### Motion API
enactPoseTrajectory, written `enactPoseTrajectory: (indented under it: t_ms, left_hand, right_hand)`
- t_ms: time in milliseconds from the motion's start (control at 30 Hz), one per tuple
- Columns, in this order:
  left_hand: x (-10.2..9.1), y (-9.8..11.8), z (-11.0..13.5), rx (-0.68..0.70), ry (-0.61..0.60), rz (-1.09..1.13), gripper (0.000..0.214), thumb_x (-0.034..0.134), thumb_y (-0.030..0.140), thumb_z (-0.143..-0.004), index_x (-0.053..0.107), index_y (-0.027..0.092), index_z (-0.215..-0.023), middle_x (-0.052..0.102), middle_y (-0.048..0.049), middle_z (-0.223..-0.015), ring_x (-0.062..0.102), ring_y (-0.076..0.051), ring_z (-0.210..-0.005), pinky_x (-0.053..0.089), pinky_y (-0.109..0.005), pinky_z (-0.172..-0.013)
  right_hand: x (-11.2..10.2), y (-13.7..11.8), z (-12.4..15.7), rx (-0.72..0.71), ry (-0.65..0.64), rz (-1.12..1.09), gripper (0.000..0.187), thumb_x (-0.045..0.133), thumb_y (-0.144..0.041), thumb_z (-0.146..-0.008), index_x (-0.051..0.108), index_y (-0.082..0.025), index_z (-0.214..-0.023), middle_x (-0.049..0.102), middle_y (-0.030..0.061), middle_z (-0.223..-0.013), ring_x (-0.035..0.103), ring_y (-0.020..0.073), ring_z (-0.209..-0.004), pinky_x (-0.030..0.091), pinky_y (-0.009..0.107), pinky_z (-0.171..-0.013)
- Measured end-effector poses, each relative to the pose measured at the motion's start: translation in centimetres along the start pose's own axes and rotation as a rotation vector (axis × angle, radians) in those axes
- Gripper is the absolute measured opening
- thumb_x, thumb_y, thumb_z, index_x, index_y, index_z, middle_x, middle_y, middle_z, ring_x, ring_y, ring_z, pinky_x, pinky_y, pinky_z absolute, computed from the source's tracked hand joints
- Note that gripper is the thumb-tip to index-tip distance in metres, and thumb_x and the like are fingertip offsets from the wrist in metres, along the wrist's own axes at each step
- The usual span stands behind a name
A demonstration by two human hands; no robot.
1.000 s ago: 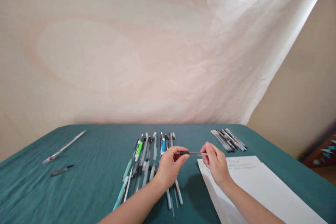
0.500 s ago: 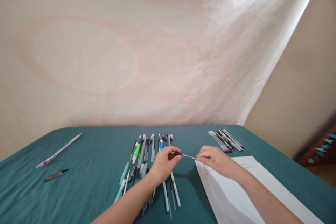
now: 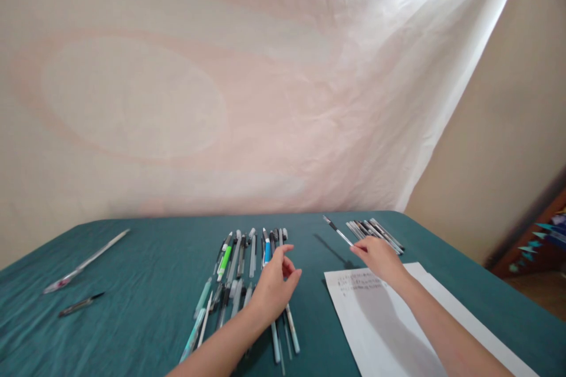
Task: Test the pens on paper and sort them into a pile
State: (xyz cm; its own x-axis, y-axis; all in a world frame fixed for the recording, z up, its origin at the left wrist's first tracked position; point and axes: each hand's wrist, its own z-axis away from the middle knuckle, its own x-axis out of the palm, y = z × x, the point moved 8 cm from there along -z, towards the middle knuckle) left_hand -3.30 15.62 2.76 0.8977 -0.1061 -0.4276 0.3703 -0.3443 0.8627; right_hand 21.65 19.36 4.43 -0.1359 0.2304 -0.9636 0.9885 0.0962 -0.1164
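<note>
My right hand (image 3: 378, 257) pinches a thin black and silver pen (image 3: 336, 231) by one end, its tip pointing up and to the left above the teal tablecloth (image 3: 145, 283). The hand hovers beside a small row of dark pens (image 3: 379, 231) at the back right. My left hand (image 3: 275, 284) holds nothing, fingers loosely curled and apart, just over a large row of assorted pens (image 3: 241, 274) in the middle of the table.
A white sheet of paper (image 3: 398, 324) with a few printed lines lies at the front right under my right forearm. At the far left lie a long clear pen (image 3: 84, 262) and a short dark pen (image 3: 79, 305). A pale cloth backdrop hangs behind the table.
Both hands held the thin pen between them; my left hand has let go and stayed over the pen row, while my right hand carried the pen back and right toward the dark pens.
</note>
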Motion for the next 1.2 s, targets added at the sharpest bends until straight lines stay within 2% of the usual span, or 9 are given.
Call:
enactPoseTrajectory:
  t_ms: [67,167,267,400,733,1033,1200]
  left_hand:
    - [0.6,0.8,0.5,0.061,-0.066,-0.165,0.029,0.047,0.023,-0.078,0.047,0.019,-0.107,0.054,-0.0002,-0.076,0.052,-0.015,-0.071,0.04,-0.028,-0.07]
    - [1.2,2.2,1.3,0.185,-0.131,-0.409,0.02,0.049,0.019,-0.076,0.054,0.021,-0.095,0.056,-0.0016,-0.082,0.052,-0.017,-0.079,0.038,-0.031,-0.076]
    - [1.8,3.2,1.9,0.283,-0.194,-0.589,0.018,0.047,0.015,-0.077,0.056,0.021,-0.091,0.056,-0.0025,-0.087,0.051,-0.018,-0.085,0.035,-0.033,-0.081]
    - [2.7,3.6,2.3,0.326,-0.295,-0.724,0.017,0.043,0.015,-0.08,0.056,0.02,-0.09,0.056,-0.0037,-0.089,0.05,-0.018,-0.085,0.036,-0.034,-0.081]
    - [3.1,3.2,2.4,0.327,-0.315,-0.77,0.021,0.037,0.015,-0.082,0.057,0.019,-0.086,0.055,-0.005,-0.085,0.05,-0.018,-0.083,0.039,-0.033,-0.078]
    - [3.3,2.9,2.5,0.284,-0.329,-0.778,0.02,0.037,0.018,-0.082,0.057,0.018,-0.085,0.054,-0.0062,-0.087,0.05,-0.018,-0.084,0.041,-0.031,-0.077]
    - [3.2,2.6,2.5,0.243,-0.358,-0.773,0.019,0.038,0.02,-0.083,0.056,0.018,-0.087,0.054,-0.0065,-0.089,0.05,-0.018,-0.085,0.042,-0.03,-0.076]
  right_hand:
    - [1.0,2.9,-0.2,0.158,0.0,0.131,0.036,0.043,-0.037,-0.082,0.065,-0.02,-0.059,0.065,0.0055,-0.066,0.059,0.0178,-0.062,0.033,0.025,-0.051]
    - [2.0,5.1,-0.2,0.243,0.013,0.194,0.032,0.044,-0.034,-0.081,0.066,-0.019,-0.063,0.067,0.0082,-0.07,0.061,0.0211,-0.066,0.033,0.026,-0.049]
    - [2.5,5.8,-0.1,0.277,0.025,0.226,0.03,0.045,-0.033,-0.081,0.066,-0.017,-0.066,0.067,0.0112,-0.076,0.062,0.0233,-0.069,0.036,0.027,-0.05]
    - [2.8,5.7,0.0,0.284,0.03,0.265,0.028,0.046,-0.033,-0.08,0.066,-0.017,-0.07,0.066,0.0118,-0.083,0.062,0.0249,-0.072,0.04,0.029,-0.053]
    - [2.9,4.8,0.2,0.249,0.063,0.368,0.02,0.048,-0.031,-0.081,0.063,-0.018,-0.083,0.066,0.0098,-0.087,0.062,0.0239,-0.075,0.044,0.031,-0.059]
    - [2.5,4.5,0.4,0.237,0.095,0.374,0.022,0.047,-0.033,-0.082,0.063,-0.018,-0.083,0.064,0.0099,-0.086,0.062,0.024,-0.075,0.043,0.03,-0.056]
    - [1.2,2.1,0.6,0.18,0.135,0.296,0.024,0.043,-0.035,-0.084,0.063,-0.02,-0.086,0.064,0.0075,-0.086,0.062,0.0207,-0.073,0.041,0.027,-0.056]
